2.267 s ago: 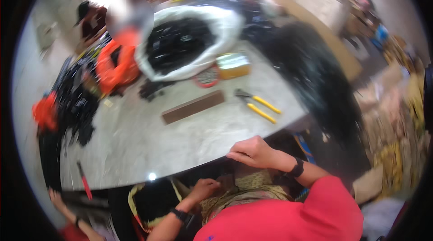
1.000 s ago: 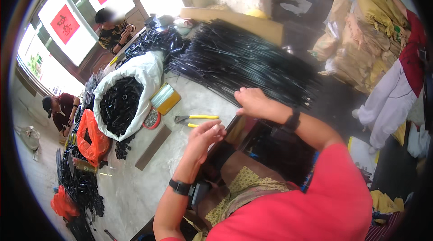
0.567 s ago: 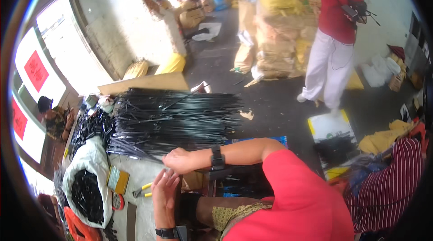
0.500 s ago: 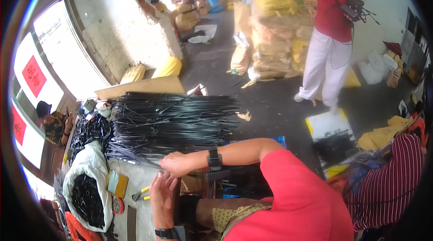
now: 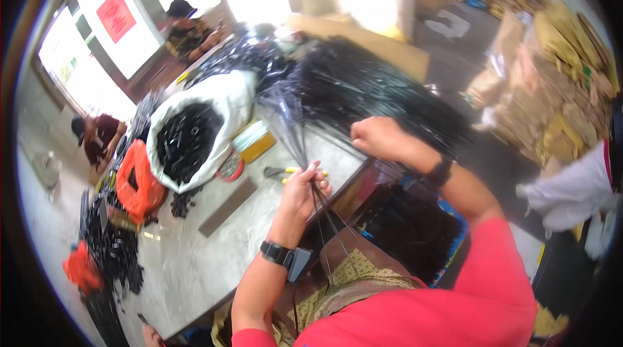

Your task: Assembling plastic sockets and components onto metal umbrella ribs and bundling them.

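Note:
My left hand [image 5: 304, 190] is closed round a few long thin black strips [image 5: 298, 139] over the table's front edge. Their upper ends fan out across the tabletop, and the lower ends hang above my lap. To its right, my right hand [image 5: 381, 137] is curled closed beside the near side of a big heap of black strips [image 5: 376, 90]. Whatever its fingers hold, if anything, I cannot make out. Yellow-handled pliers [image 5: 276, 171] lie just left of my left hand, partly hidden by it.
On the grey table [image 5: 188, 275] stand a white sack [image 5: 237, 97] of black pieces, a yellow box [image 5: 254, 141], a flat dark bar [image 5: 227, 207] and an orange bag [image 5: 139, 181]. Two people sit beyond its far side. Stacked brown and yellow sacks [image 5: 538, 87] stand at the right.
My view has swung left. My left hand, open and without strips before, now grips several. My right hand has moved away from it to the right.

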A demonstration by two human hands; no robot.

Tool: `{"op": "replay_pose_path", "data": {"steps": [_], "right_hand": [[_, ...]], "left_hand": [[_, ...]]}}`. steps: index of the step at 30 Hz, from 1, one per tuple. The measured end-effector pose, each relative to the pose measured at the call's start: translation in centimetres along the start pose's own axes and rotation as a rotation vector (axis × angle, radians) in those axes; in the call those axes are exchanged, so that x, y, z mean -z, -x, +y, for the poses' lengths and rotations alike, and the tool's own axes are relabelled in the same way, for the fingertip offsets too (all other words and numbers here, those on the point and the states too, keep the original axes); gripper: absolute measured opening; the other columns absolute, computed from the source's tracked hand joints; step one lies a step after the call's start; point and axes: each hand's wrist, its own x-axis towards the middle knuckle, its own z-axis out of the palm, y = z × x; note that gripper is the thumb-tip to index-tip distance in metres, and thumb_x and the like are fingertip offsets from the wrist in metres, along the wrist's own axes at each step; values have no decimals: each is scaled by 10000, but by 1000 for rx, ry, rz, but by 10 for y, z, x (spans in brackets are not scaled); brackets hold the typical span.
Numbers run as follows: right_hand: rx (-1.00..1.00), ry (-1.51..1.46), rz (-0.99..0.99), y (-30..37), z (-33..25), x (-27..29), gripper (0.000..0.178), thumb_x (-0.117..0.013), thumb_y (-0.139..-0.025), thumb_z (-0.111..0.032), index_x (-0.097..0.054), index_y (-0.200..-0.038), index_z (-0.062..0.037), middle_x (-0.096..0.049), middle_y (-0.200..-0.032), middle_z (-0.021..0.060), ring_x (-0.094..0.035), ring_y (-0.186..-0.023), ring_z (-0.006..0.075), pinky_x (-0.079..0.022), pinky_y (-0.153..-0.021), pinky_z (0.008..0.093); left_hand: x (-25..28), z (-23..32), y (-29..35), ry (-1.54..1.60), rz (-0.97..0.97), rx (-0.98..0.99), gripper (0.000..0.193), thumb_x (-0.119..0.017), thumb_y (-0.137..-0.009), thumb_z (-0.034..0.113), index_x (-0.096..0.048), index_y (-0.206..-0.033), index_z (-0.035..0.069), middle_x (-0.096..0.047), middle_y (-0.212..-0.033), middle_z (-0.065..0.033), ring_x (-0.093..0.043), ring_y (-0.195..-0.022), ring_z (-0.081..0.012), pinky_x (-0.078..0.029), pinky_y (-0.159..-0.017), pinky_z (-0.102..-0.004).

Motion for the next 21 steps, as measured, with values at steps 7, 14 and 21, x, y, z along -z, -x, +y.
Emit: {"op": "replay_pose_path", "data": {"steps": [7, 14, 21], "right_hand": [[-46, 75, -111, -41, -11, -34, 236, -734, -788, -290, -710, -847, -62, -709, -883, 147, -689, -877, 332, -532, -757, 446], [-76, 232, -205, -61, -17, -57, 302, -779, -745, -280, -722, -895, -24, -716, -907, 186, -706, -892, 344, -546, -768, 437], [-21, 292, -198, -71, -22, -63, 194, -703, -741, -172, -727, -853, -16, -717, -903, 189, -710, -866, 340, -556, -744, 435]], "left_hand": [[16, 0, 20, 52, 13, 0, 236, -562, -978, 136, -519, -1171, 8, -586, -819, -70, -518, -619, -165, -455, -528, -281], [-1, -9, 17, -31, 115, -38, 223, -550, -956, 53, -506, -1159, -26, -653, -960, -151, -655, -737, -221, -511, -557, -283], [-18, -14, 13, -105, 132, -31, 245, -551, -943, 33, -501, -1173, -31, -649, -1020, -175, -696, -821, -261, -580, -645, -330]]}}
